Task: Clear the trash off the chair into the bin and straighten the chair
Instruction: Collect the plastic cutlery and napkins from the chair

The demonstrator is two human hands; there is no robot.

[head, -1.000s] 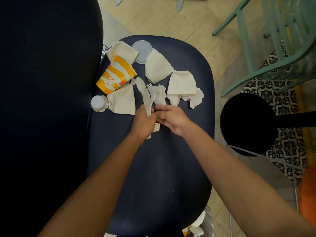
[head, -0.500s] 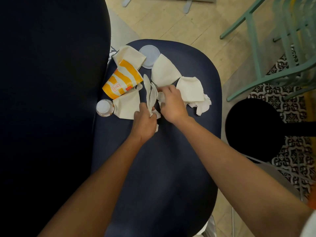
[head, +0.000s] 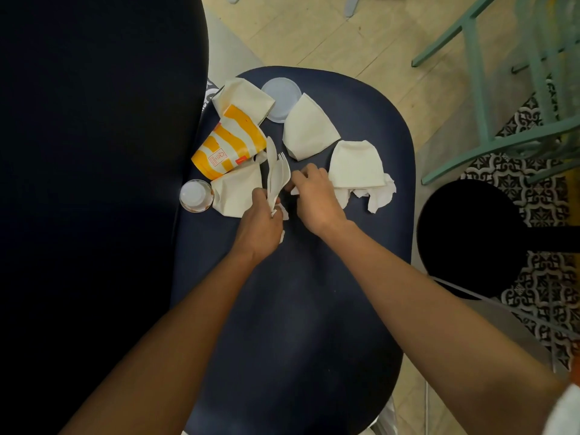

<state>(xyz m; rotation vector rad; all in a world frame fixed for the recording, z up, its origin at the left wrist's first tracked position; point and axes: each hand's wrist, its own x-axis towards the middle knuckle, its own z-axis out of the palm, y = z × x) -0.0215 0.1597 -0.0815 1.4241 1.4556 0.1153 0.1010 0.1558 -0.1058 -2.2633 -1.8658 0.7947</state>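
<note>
Left grip (head: pixel 262 221) is clenched around white plastic cutlery (head: pixel 277 174), fork tines and spoon bowl pointing toward the far edge of the chair seat (head: pixel 298 309). Right grip (head: pixel 314 199) lies just beside it, fingers curled at a small white scrap; cannot tell whether it is pinched. The trash lies at the seat's far end: striped paper cup (head: pixel 229 146) and sauce cup (head: pixel 196 194) by the left edge, folded napkins (head: pixel 309 128), clear lid (head: pixel 281 91).
</note>
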